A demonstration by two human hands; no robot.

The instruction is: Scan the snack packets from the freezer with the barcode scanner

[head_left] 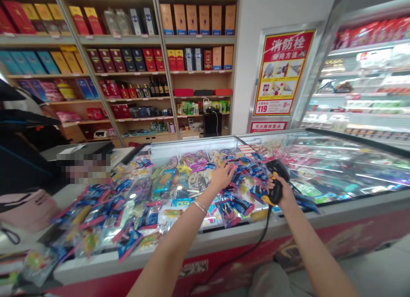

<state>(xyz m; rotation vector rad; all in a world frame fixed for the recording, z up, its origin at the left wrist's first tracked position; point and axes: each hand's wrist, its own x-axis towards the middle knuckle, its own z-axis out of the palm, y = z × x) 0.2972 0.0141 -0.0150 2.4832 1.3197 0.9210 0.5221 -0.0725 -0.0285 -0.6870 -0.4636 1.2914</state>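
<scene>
My right hand (pixel 283 191) grips a black barcode scanner (pixel 276 177) with yellow trim. Its head points left and down at the packets, and a black cable hangs from its grip. My left hand (pixel 222 176) lies with fingers spread on a pile of small blue packets (pixel 246 171). A thin bracelet is on that wrist. Both hands are over the glass lid of a chest freezer (pixel 224 239), which is covered with many colourful snack packets (pixel 150 203).
Wooden shelves (pixel 160 41) with boxed goods line the back wall. A red fire-hydrant poster (pixel 282 71) hangs to the right, beside an open chiller (pixel 361 75). A dark counter and a pink bag (pixel 27 209) stand at the left. More freezer glass (pixel 336 164) stretches right.
</scene>
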